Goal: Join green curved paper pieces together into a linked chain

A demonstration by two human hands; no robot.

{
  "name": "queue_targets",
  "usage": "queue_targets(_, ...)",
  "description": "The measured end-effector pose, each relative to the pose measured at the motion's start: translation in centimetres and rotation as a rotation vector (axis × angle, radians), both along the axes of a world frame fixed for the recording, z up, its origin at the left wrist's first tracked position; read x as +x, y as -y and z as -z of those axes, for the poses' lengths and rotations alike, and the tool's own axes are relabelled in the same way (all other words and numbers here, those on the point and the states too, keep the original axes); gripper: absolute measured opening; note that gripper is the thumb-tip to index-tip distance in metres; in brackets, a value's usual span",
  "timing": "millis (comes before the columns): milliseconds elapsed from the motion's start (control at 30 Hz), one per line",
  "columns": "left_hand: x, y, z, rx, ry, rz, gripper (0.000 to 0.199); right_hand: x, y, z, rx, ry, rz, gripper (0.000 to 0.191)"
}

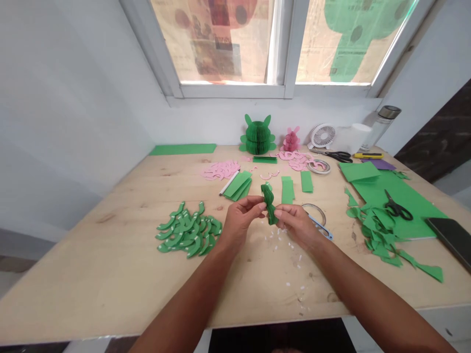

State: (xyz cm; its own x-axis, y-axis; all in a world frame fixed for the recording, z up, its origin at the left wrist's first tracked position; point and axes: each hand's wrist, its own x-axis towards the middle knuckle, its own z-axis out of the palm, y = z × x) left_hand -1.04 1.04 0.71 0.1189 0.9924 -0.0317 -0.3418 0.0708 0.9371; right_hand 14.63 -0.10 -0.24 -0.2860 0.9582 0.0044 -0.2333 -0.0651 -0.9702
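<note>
Between my two hands, above the middle of the table, is a stack of green paper cutouts [270, 198] with a wavy outline, its layers seen edge-on. My left hand [243, 213] pinches its left side between thumb and fingers. On the lower right side, the fingertips of my right hand [294, 220] grip the same stack. A heap of curved green paper pieces [186, 230] with small white strips on them lies left of my left hand. Beside my right hand are a blue cutter [321, 228] and a roll of tape [315, 212], partly hidden by the hand.
Behind stand a green paper figure [257, 136] and a smaller pink one [291, 140]. Pink cutouts [221, 169] and folded green strips [238, 186] lie midway. To the right are black scissors [397, 207], green scraps [380, 235], a phone [451, 238], a fan [323, 136] and a bottle [380, 127].
</note>
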Motion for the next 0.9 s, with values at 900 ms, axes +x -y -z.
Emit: queue_targets(900,0.4,0.3,-1.0,-0.097,0.059,-0.01,0.025,-0.3,0.0,0.1,0.079,0.21,-0.003,0.025)
